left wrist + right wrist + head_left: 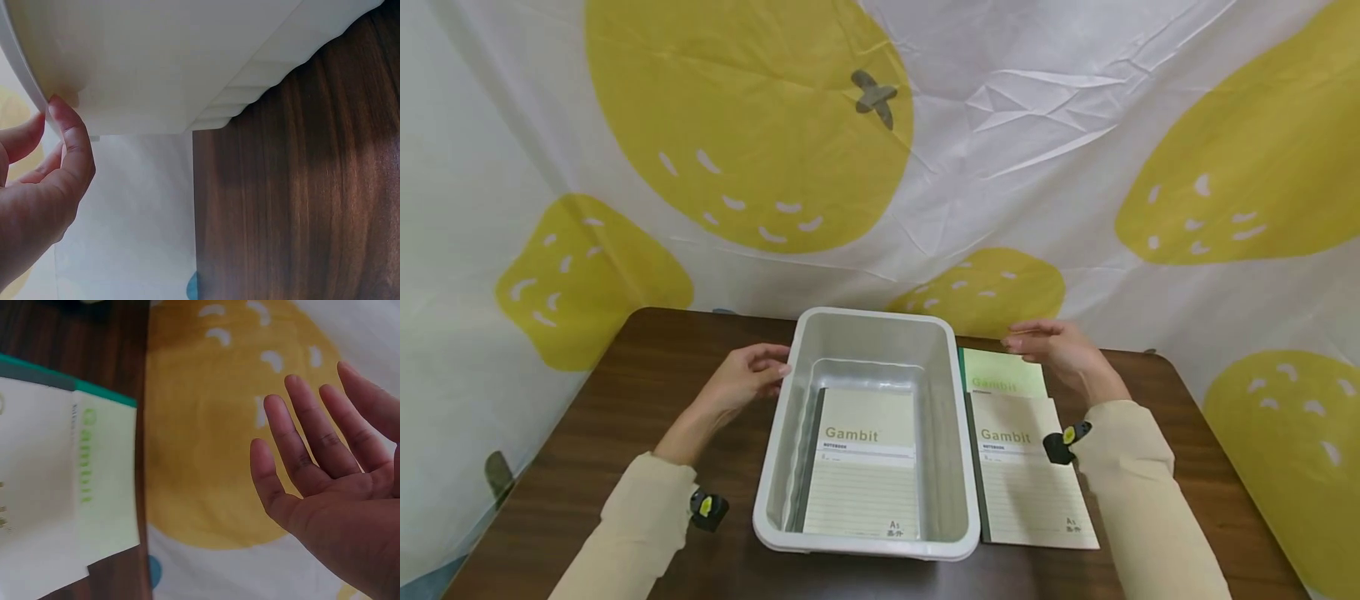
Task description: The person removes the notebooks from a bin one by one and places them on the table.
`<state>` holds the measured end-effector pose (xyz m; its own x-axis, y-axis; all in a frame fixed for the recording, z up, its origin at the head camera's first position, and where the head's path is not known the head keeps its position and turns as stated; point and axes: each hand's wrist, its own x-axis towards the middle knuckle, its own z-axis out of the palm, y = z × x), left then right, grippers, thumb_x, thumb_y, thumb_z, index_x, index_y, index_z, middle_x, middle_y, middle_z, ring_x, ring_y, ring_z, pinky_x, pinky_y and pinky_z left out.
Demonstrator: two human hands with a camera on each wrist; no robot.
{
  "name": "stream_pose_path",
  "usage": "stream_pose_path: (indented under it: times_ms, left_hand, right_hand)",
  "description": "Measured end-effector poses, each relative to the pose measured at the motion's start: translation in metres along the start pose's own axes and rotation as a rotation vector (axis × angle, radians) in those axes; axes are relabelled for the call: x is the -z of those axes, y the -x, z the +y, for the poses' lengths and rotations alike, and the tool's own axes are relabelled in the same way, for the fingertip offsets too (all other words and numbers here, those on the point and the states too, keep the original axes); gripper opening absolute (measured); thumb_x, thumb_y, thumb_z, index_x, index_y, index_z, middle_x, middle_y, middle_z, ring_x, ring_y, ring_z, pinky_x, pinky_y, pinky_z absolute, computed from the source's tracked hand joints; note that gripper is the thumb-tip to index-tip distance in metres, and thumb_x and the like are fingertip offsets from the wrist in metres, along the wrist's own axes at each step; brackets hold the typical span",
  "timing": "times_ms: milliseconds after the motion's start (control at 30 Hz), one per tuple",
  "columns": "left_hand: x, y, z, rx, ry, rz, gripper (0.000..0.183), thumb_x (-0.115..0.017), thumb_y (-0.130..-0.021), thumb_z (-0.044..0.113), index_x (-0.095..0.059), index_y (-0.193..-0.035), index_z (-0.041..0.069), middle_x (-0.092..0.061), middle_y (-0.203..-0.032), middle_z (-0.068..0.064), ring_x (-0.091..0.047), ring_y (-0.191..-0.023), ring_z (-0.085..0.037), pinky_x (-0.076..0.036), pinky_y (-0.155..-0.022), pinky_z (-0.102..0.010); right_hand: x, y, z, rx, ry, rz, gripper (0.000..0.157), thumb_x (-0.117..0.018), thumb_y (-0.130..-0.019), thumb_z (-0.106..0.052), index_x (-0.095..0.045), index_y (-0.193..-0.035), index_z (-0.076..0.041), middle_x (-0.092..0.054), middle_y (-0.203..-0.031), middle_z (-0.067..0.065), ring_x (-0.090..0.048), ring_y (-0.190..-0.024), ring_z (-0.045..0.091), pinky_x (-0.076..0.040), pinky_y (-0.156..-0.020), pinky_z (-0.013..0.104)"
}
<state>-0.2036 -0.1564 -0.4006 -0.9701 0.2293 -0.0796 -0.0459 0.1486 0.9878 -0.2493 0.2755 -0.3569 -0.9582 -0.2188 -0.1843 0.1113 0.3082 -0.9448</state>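
Observation:
A light grey plastic bin (958,450) stands on the table, with a Gambit notebook (859,483) lying flat on its floor. My left hand (751,377) pinches the bin's left rim between thumb and fingers, as the left wrist view shows close up. Over the far end of a green notebook (1000,367), my right hand (1060,350) hovers with nothing in it. In the right wrist view its fingers (306,450) are spread and loosely bent. A cream Gambit notebook (1026,475) with a dark spine partly covers the green one, right of the bin.
Everything rests on a dark wooden table (692,350). A white cloth (760,275) printed with yellow fruit hangs behind the table's far edge. Both sleeves (640,508) carry a small black wrist device.

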Motion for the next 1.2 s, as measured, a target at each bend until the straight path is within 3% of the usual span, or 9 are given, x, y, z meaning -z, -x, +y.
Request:
stream_pose_path:
  times_ms: [233,433,633,800,1200]
  left_hand:
    - [-0.001,-0.001,-0.001,0.012,-0.006,0.006,0.036,-0.055,-0.090,0.002,-0.045,-0.122,-0.012,-0.060,-0.097,-0.019,-0.058,-0.074,-0.015,-0.052,-0.070,-0.029]
    - [0.001,-0.001,0.000,0.012,-0.015,0.008,0.037,-0.055,-0.090,0.002,-0.045,-0.122,-0.012,-0.060,-0.096,-0.019,-0.058,-0.073,-0.015,-0.052,-0.071,-0.033]
    - [0.001,-0.001,0.002,0.008,-0.009,0.000,0.037,-0.055,-0.090,0.002,-0.044,-0.122,-0.013,-0.060,-0.097,-0.020,-0.057,-0.072,-0.014,-0.052,-0.069,-0.031]
    - [0.001,-0.001,0.003,0.002,0.002,0.000,0.038,-0.055,-0.090,0.002,-0.043,-0.123,-0.014,-0.060,-0.096,-0.019,-0.057,-0.072,-0.013,-0.052,-0.068,-0.029]
    - [0.001,-0.004,0.001,-0.020,0.016,-0.020,0.036,-0.054,-0.090,0.000,-0.043,-0.121,-0.015,-0.060,-0.093,-0.017,-0.058,-0.072,-0.011,-0.052,-0.069,-0.028]
  right_hand:
    - [-0.010,0.000,-0.042,0.054,-0.077,0.007,0.017,-0.063,-0.086,-0.005,-0.061,-0.099,-0.015,-0.067,-0.090,-0.004,-0.063,-0.087,0.013,-0.049,-0.076,0.026]
    - [-0.030,-0.005,-0.073,0.124,-0.149,-0.010,0.018,-0.064,-0.084,-0.001,-0.063,-0.099,-0.010,-0.068,-0.093,0.001,-0.063,-0.090,0.018,-0.048,-0.078,0.029]
    - [-0.066,-0.019,-0.090,0.131,-0.147,-0.056,0.024,-0.062,-0.084,0.001,-0.060,-0.108,-0.001,-0.067,-0.090,0.000,-0.063,-0.086,0.015,-0.047,-0.080,0.031]
    - [-0.104,-0.034,-0.089,0.121,-0.086,-0.080,0.032,-0.060,-0.085,0.002,-0.054,-0.116,0.010,-0.067,-0.090,0.002,-0.063,-0.082,0.013,-0.046,-0.083,0.039]
    - [-0.194,-0.059,-0.050,-0.039,-0.093,-0.173,0.037,-0.066,-0.080,0.000,-0.057,-0.115,0.008,-0.066,-0.096,0.009,-0.060,-0.083,0.016,-0.041,-0.089,0.049]
